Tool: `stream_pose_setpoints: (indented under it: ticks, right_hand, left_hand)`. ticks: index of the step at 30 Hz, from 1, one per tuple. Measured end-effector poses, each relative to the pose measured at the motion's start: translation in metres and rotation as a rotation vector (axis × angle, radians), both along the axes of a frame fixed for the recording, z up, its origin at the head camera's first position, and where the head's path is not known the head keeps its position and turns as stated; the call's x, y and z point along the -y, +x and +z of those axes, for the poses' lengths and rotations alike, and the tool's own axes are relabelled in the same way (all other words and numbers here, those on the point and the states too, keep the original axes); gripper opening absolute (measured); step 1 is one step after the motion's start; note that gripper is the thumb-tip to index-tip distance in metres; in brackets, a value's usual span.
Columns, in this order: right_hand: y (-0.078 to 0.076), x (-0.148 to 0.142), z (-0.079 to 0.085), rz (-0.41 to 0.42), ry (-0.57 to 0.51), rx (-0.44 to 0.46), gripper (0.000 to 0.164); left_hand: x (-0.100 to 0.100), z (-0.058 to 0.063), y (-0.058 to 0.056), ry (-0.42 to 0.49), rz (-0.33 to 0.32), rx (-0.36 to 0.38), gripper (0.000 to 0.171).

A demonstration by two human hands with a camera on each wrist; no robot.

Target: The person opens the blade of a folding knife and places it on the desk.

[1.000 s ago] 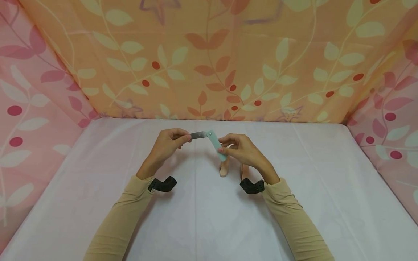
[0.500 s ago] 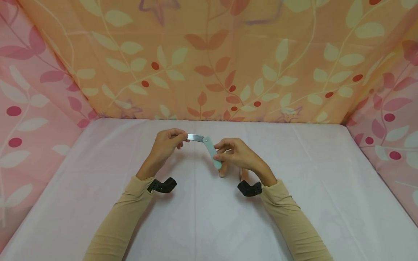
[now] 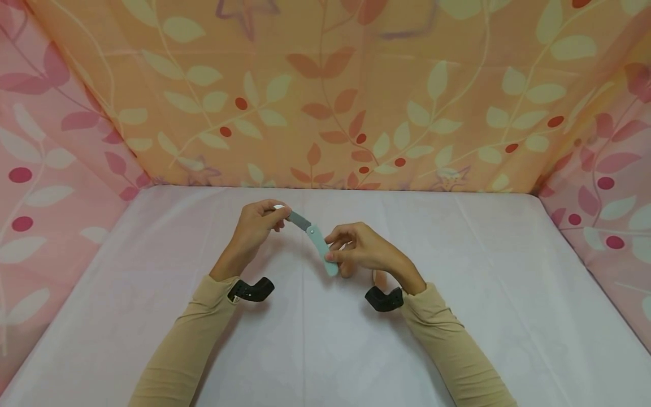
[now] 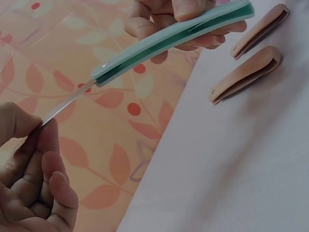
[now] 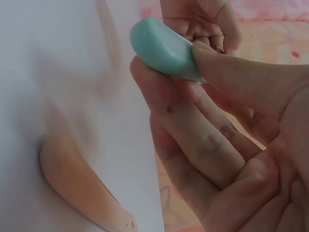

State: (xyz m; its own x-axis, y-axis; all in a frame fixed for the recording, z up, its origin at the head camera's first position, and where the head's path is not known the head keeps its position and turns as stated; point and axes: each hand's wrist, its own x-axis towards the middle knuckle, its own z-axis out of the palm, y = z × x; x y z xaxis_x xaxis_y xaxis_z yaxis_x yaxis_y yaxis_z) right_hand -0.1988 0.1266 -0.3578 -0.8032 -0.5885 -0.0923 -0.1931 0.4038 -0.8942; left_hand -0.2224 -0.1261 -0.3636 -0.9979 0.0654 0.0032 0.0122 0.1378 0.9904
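Observation:
Between the two hands, above the table, is a folding knife with a mint-green handle [image 3: 316, 237] and a short grey blade [image 3: 299, 221]. The left hand [image 3: 256, 226] pinches the blade near its tip between thumb and fingers. The right hand [image 3: 363, 246] grips the handle toward its butt end, thumb on one side and fingers on the other. Blade and handle stand in a shallow bend, close to one line. In the left wrist view the handle's long slot [image 4: 159, 50] faces the camera, with the blade swung out of it.
Two tan, curved, slotted pieces, one nearer [image 4: 246, 75] and one farther [image 4: 260, 31] in the left wrist view, lie side by side on the white-covered table [image 3: 305, 350], below the right hand. Patterned cloth [image 3: 325, 113] hangs behind the table and at both sides.
The right hand has moved down and to the left with the handle, and the angle between blade and handle has opened from a sharp bend to a shallow one. The left hand has barely shifted.

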Motion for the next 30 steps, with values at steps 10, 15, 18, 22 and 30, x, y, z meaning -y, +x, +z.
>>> stream_pose_setpoints:
  ticks: [10, 15, 18, 22, 30]
  right_hand:
    - [0.001, 0.004, -0.008, 0.069, -0.023, 0.076, 0.025]
    - [0.002, 0.011, -0.012, 0.056, -0.049, 0.072, 0.025]
    - [0.003, 0.016, -0.015, 0.036, -0.074, 0.084, 0.026]
    - [0.005, 0.021, -0.019, -0.004, -0.086, 0.051, 0.026]
    - [0.007, 0.031, -0.026, -0.083, -0.124, 0.046, 0.028]
  left_hand:
    - [0.0, 0.004, 0.003, -0.033, -0.094, -0.041, 0.018]
    - [0.0, 0.005, 0.004, 0.013, -0.083, -0.007, 0.016]
    - [-0.002, 0.005, 0.003, 0.074, -0.064, 0.012, 0.017]
    - [-0.005, 0.004, 0.003, 0.115, -0.044, 0.018, 0.025]
    - [-0.006, -0.004, 0.0, 0.128, -0.061, 0.054, 0.019]
